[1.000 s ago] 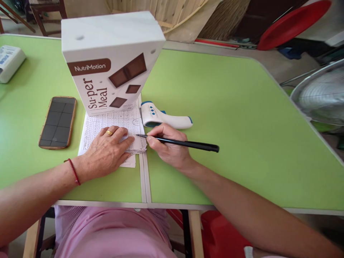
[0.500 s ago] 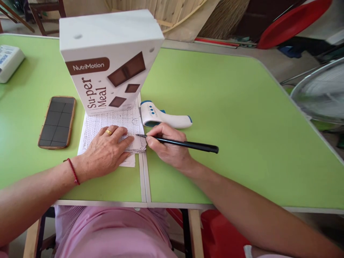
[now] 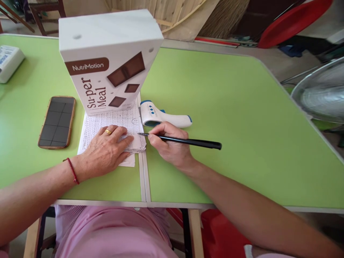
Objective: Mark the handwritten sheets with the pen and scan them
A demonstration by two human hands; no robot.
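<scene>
Handwriting covers a small stack of paper (image 3: 92, 130) that lies on the green table. My left hand (image 3: 109, 148) rests flat on these sheets, fingers stretched out and a ring on one of them. In my right hand (image 3: 172, 145) is a black pen (image 3: 199, 142), gripped between thumb and fingers, its tip at the right part of the top sheet. A white carton (image 3: 94, 82) printed with chocolate pieces stands upright on the far end of the paper and hides part of it. Just beyond my right hand lies a white and blue infrared thermometer (image 3: 166, 116).
A phone (image 3: 57, 122) in a brown case lies left of the paper. At the far left edge sits a white box-like device (image 3: 10, 62). The green table (image 3: 228, 118) has a metal seam under the paper's right side. A fan (image 3: 322, 93) stands off to the right.
The pen and my right hand have shifted slightly to the right, the pen tip moving a little up and right over the sheet. My left hand has stayed almost in place.
</scene>
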